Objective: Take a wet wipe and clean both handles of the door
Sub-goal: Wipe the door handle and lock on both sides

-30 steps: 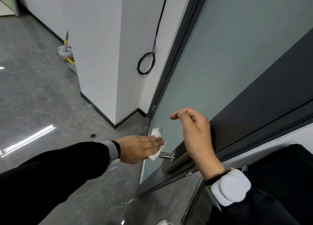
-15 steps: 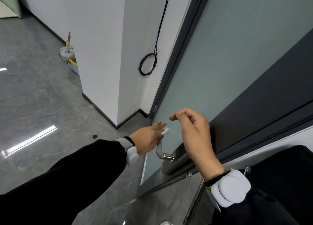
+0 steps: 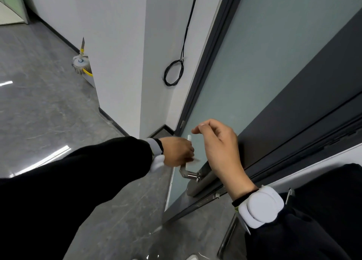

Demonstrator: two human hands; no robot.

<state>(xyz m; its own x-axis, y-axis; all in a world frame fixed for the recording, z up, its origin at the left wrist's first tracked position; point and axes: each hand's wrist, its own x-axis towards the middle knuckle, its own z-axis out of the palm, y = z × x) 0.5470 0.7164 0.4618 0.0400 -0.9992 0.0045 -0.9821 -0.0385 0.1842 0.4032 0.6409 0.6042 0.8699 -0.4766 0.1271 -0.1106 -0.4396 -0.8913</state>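
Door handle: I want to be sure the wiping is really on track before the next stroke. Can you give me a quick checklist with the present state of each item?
1. Wet wipe in the left hand: ok, white wipe shows at the fingers.
2. Left hand closed around the lever of the door handle: ok.
3. Wipe lying between palm and metal: cannot tell, the hand hides it.
4. Right hand clear of the lever: ok, open, empty, above the handle plate.
5. Door open enough to reach: ok.
6. Handle on the other side cleaned: cannot tell, only partly in view.
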